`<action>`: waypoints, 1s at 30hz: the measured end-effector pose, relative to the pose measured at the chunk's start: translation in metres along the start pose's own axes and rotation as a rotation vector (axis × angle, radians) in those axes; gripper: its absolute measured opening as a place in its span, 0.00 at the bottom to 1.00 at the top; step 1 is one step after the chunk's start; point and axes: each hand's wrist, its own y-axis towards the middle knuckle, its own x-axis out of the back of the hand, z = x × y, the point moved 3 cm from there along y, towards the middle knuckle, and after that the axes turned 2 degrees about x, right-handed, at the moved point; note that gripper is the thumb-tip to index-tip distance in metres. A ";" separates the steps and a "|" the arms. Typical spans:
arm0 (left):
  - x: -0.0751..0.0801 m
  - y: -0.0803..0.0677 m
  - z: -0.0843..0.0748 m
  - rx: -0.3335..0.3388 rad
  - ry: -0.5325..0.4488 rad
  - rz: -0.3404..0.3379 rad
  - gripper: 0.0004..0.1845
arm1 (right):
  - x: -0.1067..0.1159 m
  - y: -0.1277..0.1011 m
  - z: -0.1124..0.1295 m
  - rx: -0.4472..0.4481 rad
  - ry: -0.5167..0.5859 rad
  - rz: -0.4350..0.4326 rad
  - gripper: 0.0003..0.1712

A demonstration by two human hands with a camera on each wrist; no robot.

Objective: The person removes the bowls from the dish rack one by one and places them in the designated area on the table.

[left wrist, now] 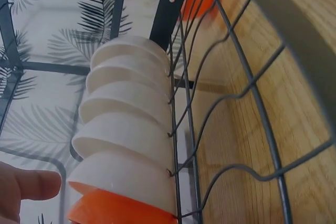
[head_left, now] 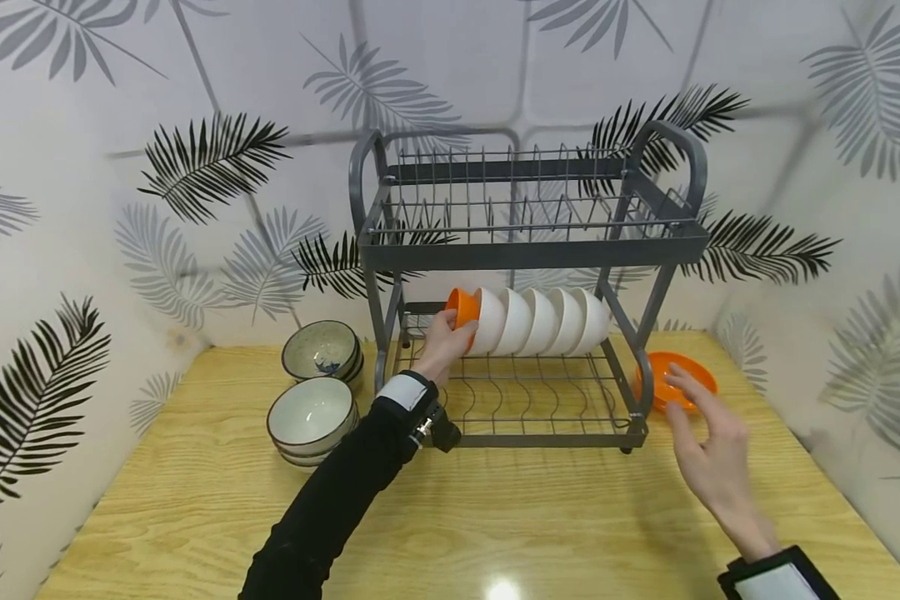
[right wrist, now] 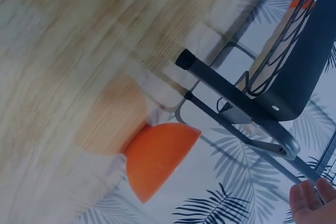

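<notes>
In the head view my left hand [head_left: 442, 343] reaches into the rack's lower tier and holds a small orange bowl [head_left: 462, 305] at the left end of a row of white bowls [head_left: 542, 323]. The left wrist view shows this orange bowl [left wrist: 118, 208] right against the nearest white bowl [left wrist: 126, 174], with my thumb [left wrist: 39, 183] beside their rims. My right hand [head_left: 715, 462] hovers over the table's right side, fingers spread and holding nothing. Just beyond its fingertips another orange bowl [head_left: 675, 379] sits on the table, right of the rack.
A grey two-tier dish rack [head_left: 532, 254] stands at the table's back, its upper tier made of wire slots. Left of it are two stacks of bowls, a patterned one [head_left: 320, 348] behind a pale one with a dark rim [head_left: 311, 414]. Leaf-patterned walls enclose the wooden table [head_left: 525, 517].
</notes>
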 end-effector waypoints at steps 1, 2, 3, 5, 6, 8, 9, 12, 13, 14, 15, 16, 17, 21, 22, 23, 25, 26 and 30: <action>0.000 0.001 0.000 0.004 0.006 -0.011 0.26 | -0.001 0.000 0.001 0.013 0.006 -0.004 0.17; 0.001 0.002 0.000 0.007 0.018 -0.022 0.26 | -0.002 0.000 0.003 0.028 0.013 -0.008 0.17; 0.001 0.003 0.000 0.007 0.024 -0.030 0.25 | -0.002 0.000 0.004 0.036 0.016 -0.008 0.17; 0.001 0.004 0.000 0.012 0.043 -0.047 0.23 | -0.003 0.000 0.006 0.045 0.026 -0.010 0.17; 0.001 0.005 0.001 0.017 0.051 -0.056 0.23 | -0.003 0.000 0.007 0.048 0.032 -0.010 0.17; 0.001 0.006 0.001 0.026 0.066 -0.073 0.22 | -0.004 0.000 0.008 0.052 0.040 -0.008 0.18; 0.001 0.007 0.001 0.029 0.071 -0.079 0.22 | -0.004 0.000 0.009 0.051 0.040 -0.005 0.18; 0.001 0.010 0.002 0.033 0.085 -0.104 0.21 | -0.006 0.001 0.009 0.051 0.037 0.007 0.18; 0.001 0.011 0.003 0.032 0.092 -0.114 0.21 | -0.006 0.001 0.009 0.050 0.033 0.010 0.18; 0.001 0.012 0.003 0.031 0.098 -0.125 0.20 | -0.007 0.001 0.009 0.050 0.029 0.014 0.18; 0.001 0.013 0.003 0.030 0.101 -0.136 0.20 | -0.007 0.001 0.008 0.050 0.026 0.016 0.18; 0.002 0.013 0.004 0.028 0.109 -0.152 0.20 | -0.007 0.001 0.008 0.051 0.026 0.015 0.17; 0.002 0.013 0.004 0.028 0.110 -0.166 0.20 | -0.008 0.001 0.008 0.052 0.024 0.015 0.17; 0.004 0.012 0.006 0.033 0.107 -0.230 0.19 | -0.008 0.002 0.007 0.058 0.024 0.008 0.17; 0.005 0.012 0.006 0.034 0.101 -0.245 0.18 | -0.008 0.002 0.006 0.059 0.024 0.007 0.17; 0.005 0.011 0.007 0.037 0.087 -0.255 0.18 | -0.009 0.002 0.006 0.058 0.023 0.008 0.17; 0.006 0.010 0.008 0.033 0.062 -0.273 0.18 | -0.009 0.002 0.005 0.052 0.020 0.009 0.17; 0.007 0.009 0.008 0.033 0.041 -0.277 0.18 | -0.009 0.002 0.004 0.048 0.018 0.010 0.17; 0.010 0.007 0.011 0.034 -0.021 -0.290 0.18 | -0.009 0.002 0.003 0.026 0.012 0.015 0.16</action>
